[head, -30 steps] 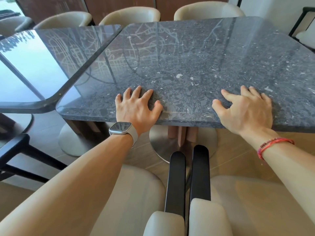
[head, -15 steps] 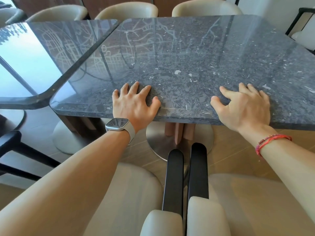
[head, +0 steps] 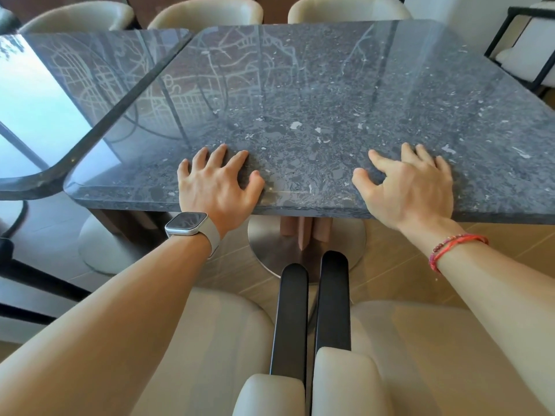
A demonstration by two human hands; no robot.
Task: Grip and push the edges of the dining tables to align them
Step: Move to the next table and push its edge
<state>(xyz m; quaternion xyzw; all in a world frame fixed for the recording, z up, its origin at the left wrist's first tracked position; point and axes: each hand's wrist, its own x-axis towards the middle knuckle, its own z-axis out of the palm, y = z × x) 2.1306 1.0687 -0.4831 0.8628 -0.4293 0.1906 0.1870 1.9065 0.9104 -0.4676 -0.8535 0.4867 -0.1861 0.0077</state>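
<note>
Both hands lie flat with fingers spread on the near edge of the right-hand table (head: 330, 94), palms over the lip, nothing pinched. Left hand (head: 217, 183) sits left of centre, thumb splayed to the right; a watch (head: 187, 224) is on that wrist. Right hand (head: 411, 187) sits toward the right half of the same edge, thumb pointing left, a red bracelet (head: 453, 246) on the wrist. Both forearms reach forward, nearly straight.

The dark speckled stone top fills the middle of the view. The second table (head: 60, 94) stands to the left, glossy with window glare; its long side runs close along the first table's left side, a thin dark gap between them, and its near rounded corner sits slightly farther back than the first table's corner.

A round metal base (head: 345, 244) shows under the near edge. Two cream chairs (head: 210, 355) with black armrests (head: 312, 310) stand directly between the person and the table. More cream chairs (head: 207, 10) line the far side.
</note>
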